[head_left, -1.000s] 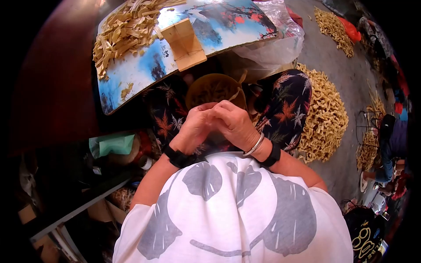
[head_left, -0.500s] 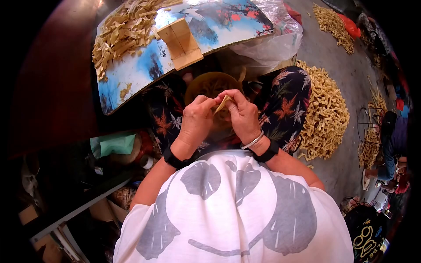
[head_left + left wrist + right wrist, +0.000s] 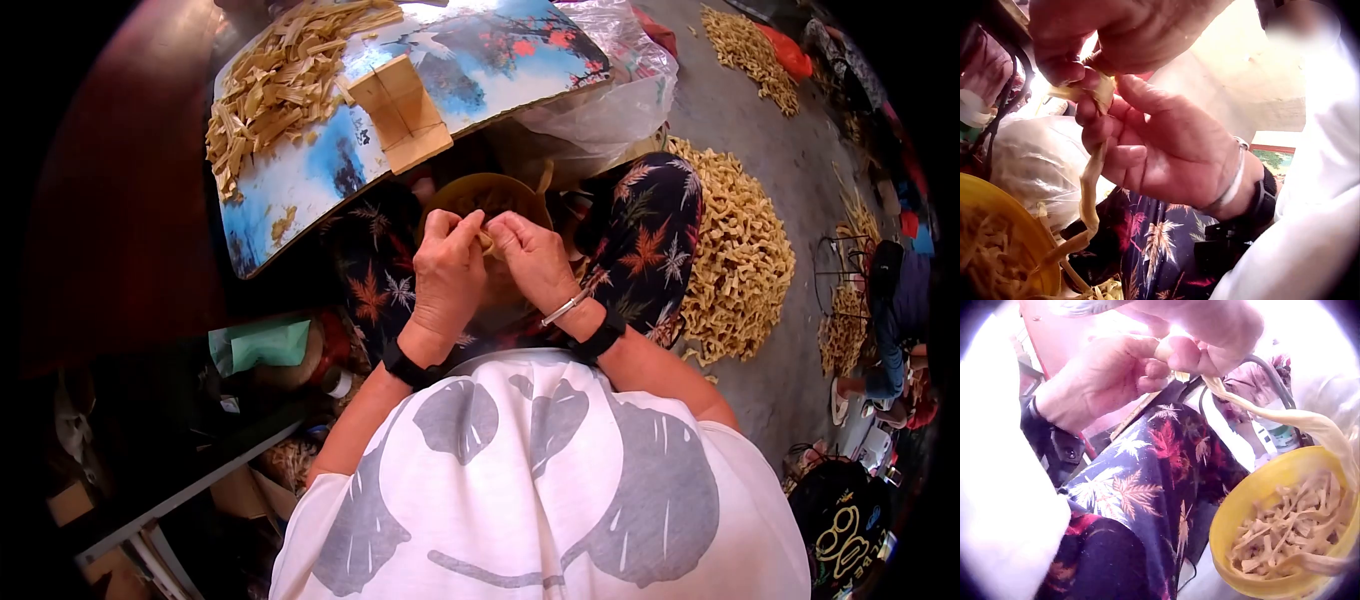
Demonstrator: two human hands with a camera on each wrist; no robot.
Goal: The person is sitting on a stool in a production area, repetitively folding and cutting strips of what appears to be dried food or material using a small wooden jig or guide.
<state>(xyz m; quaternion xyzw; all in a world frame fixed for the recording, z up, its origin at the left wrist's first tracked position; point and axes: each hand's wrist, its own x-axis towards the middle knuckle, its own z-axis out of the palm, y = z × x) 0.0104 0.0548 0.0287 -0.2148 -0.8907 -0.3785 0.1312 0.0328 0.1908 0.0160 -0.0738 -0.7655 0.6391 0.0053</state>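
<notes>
So, left to right: far left is the blue-and-white painted desk [image 3: 300, 185] with a messy pile of pale strips [image 3: 280, 80], and an L-shaped light wooden block [image 3: 400, 115] sits right at its near edge. Nearer and to the right of that, the left hand [image 3: 448, 280] pinches a long, flat, pale tan strip [image 3: 1089, 194], which is looped or bunched up between the two hands. Can't really make out the fold under the fingers.

The relation that matters, imo: the worked end is right at both sets of fingertips, so neither hand is clearly nearer, while the tail drops on the right hand's side, down and away to the round yellow bowl [image 3: 1222, 547] on the far side of the hands. Long axis is basically fingers-to-bowl, and the bowl's rim looks like the edge it could snag on.

The right hand [image 3: 540, 265] is pinching the same bunched bit. Knees in dark leaf-print trousers [image 3: 645, 235] box things in on both sides, with a clear plastic bag [image 3: 625, 85] far right, so most of the room seems to be upward and back toward the person.
</notes>
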